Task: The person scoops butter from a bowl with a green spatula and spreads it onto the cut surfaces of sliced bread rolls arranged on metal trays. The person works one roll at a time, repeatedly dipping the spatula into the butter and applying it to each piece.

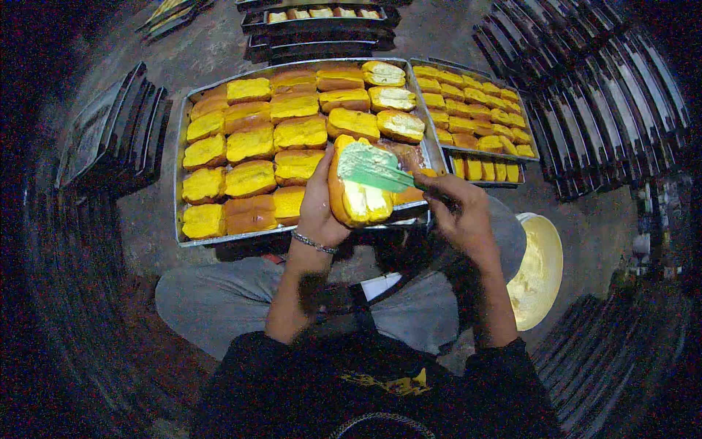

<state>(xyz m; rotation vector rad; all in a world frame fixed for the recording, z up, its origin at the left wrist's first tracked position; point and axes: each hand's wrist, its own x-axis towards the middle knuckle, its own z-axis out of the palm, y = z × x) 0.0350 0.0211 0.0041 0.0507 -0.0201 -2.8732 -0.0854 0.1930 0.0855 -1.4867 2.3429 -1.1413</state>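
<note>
My left hand [320, 206] holds a split yellow bread bun [335, 189] above the near side of a large metal tray [177, 203]. In my right hand [460, 214] is the handle of a green spatula [378, 174], its blade pressed on the bun's cut face. Pale cream covers the upper part of the blade and parts of that face. Rows of yellow and brown buns [249, 178] fill much of the tray. Several buns in its right column, such as the top one [384, 74], bear pale cream.
A round tub of pale cream [540, 274] stands by my right knee. Right of the large tray is another tray of yellow buns [477, 110], over a lower one [485, 169]. Stacked dark trays stand right [592, 104], left [118, 131] and beyond [323, 46].
</note>
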